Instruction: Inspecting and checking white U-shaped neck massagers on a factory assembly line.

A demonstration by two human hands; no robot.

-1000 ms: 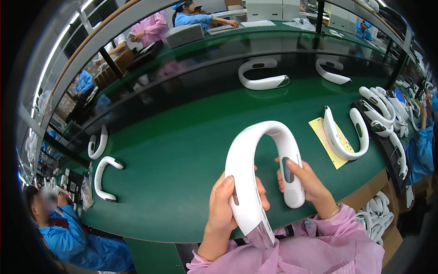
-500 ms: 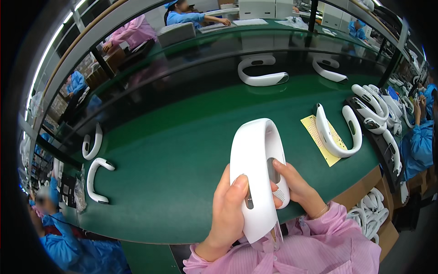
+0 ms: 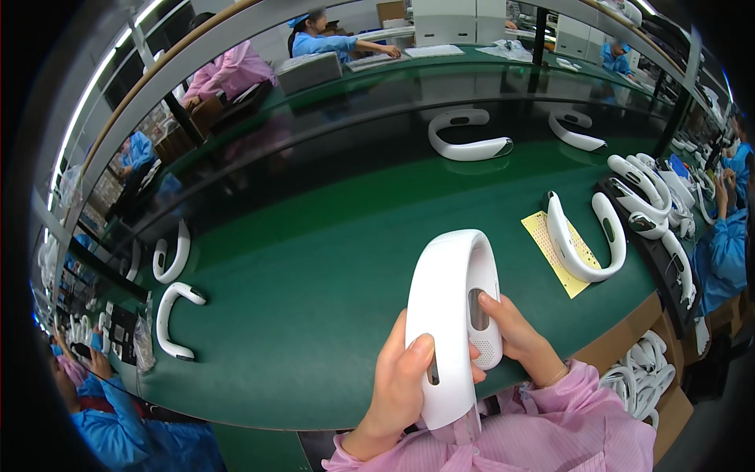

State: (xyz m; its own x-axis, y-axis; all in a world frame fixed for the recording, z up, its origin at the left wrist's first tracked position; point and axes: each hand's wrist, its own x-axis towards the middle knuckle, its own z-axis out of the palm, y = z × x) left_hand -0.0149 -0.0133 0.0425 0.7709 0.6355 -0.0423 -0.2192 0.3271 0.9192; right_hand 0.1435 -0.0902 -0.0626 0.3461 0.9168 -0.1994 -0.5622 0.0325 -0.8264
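In front of me is a white U-shaped neckband device (image 3: 442, 322), held upright with its curved end at the top. Its inner face shows a dark oval window and a patch of small holes. My left hand (image 3: 399, 377) is closed around the left side, the thumb by a small dark slot. On the other side my right hand (image 3: 519, 338) grips the right arm, thumb on the oval window and fingers partly hidden inside the U. To the right, a similar neckband (image 3: 560, 244) rests on a yellow perforated sheet (image 3: 569, 286).
Two neckbands lie at the far side (image 3: 472, 151) and two more at the left (image 3: 165, 324) of the green table (image 3: 314, 330). At right stand a black tray (image 3: 646, 263) with several more and a cardboard box (image 3: 672, 393) of white parts. A co-worker (image 3: 145, 433) sits at left.
The held neckband and both hands appear slightly lower and further right. The whole view has shifted a little downward too. Both hands keep their grip.
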